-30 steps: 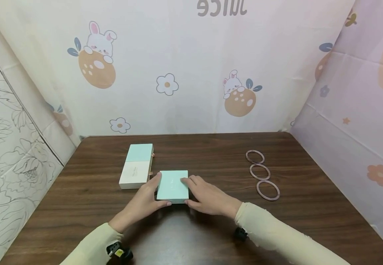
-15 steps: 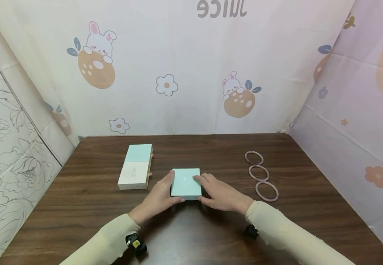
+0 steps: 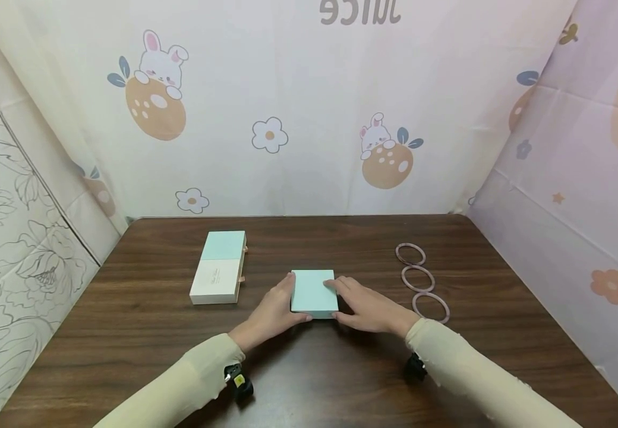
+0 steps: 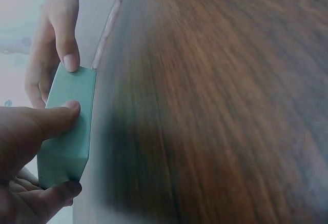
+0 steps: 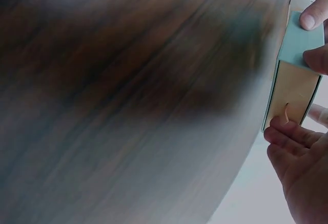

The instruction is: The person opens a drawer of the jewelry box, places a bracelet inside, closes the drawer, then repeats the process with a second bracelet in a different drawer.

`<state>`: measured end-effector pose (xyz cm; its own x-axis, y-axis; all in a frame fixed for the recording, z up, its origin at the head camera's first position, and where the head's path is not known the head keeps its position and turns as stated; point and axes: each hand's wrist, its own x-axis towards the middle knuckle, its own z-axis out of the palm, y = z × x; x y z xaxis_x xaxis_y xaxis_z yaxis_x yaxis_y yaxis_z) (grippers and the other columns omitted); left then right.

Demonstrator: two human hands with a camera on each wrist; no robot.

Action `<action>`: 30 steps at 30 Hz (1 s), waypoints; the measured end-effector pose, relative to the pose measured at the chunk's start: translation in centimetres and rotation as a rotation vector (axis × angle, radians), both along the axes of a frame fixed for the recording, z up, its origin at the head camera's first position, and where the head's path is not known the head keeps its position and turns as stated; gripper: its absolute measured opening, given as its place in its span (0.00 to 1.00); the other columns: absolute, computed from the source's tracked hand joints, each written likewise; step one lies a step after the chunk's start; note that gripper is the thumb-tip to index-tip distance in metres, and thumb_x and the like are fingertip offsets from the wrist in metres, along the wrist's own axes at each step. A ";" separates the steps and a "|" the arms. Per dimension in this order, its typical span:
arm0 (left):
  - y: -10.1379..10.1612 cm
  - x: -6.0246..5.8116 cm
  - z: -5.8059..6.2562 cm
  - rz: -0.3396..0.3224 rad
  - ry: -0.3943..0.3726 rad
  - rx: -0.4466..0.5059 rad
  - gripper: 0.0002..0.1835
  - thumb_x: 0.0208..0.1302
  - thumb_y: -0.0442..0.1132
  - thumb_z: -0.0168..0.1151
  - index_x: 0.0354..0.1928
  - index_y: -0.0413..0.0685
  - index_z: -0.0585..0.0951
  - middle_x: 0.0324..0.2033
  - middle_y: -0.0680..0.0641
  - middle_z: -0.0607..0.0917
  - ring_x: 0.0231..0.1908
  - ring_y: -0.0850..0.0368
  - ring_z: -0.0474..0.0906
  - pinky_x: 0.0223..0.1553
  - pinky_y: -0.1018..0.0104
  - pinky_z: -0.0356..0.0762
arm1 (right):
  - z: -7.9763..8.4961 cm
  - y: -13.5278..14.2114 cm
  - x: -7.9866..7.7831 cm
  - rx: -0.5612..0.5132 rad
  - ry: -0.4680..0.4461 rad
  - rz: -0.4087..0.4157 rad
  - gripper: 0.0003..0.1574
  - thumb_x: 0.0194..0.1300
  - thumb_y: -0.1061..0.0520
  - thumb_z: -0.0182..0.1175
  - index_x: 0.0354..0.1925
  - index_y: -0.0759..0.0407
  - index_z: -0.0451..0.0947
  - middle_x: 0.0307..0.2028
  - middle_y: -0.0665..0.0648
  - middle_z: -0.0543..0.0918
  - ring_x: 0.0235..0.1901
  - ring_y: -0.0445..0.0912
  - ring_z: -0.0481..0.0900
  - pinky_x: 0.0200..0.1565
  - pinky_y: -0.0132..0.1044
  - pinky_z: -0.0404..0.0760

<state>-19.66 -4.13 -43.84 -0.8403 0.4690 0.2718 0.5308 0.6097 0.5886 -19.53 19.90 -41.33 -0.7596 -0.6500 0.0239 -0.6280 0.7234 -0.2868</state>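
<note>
A mint-green drawer box point(image 3: 313, 291) sits mid-table between both hands. My left hand point(image 3: 270, 310) grips its left end, with the thumb along the front face and fingers at the side; the left wrist view shows that thumb on the green face point(image 4: 72, 93). On the right end, my right hand point(image 3: 369, 306) holds the box, thumb on the front corner and index finger on top. In the right wrist view, the tan drawer end point(image 5: 296, 88) carries a small ribbon pull point(image 5: 287, 112), and the right fingertips point(image 5: 279, 131) lie against it.
Two more boxes, one mint point(image 3: 224, 245) and one white point(image 3: 216, 280), lie end to end at the left, ribbon tabs facing right. Three pale purple rings point(image 3: 418, 278) lie in a line at the right. A printed curtain point(image 3: 309, 119) hangs behind the table.
Both hands have moved the mint box to the right and slightly away from me, away from the other two boxes. The boxes at the left and the rings have stayed put.
</note>
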 end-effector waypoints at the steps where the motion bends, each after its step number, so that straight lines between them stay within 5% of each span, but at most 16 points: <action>1: 0.1 -0.1 0.0 0.001 -0.002 -0.004 0.50 0.50 0.44 0.76 0.66 0.25 0.58 0.63 0.27 0.64 0.63 0.37 0.63 0.55 0.52 0.69 | -0.1 0.1 -0.1 -0.004 -0.005 0.000 0.39 0.68 0.45 0.55 0.71 0.53 0.55 0.57 0.53 0.68 0.53 0.40 0.67 0.51 0.39 0.72; 30: 0.7 -0.4 -1.0 0.036 -0.075 -0.013 0.51 0.52 0.45 0.74 0.68 0.26 0.56 0.65 0.27 0.61 0.63 0.37 0.63 0.56 0.50 0.67 | -1.4 0.7 -0.9 -0.028 -0.052 -0.006 0.39 0.68 0.45 0.55 0.71 0.51 0.54 0.58 0.53 0.67 0.53 0.41 0.67 0.52 0.41 0.72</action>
<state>-20.01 -3.42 -44.81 -0.8747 0.4408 0.2016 0.4627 0.6355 0.6181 -20.43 20.62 -42.77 -0.7642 -0.6449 0.0027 -0.6075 0.7185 -0.3388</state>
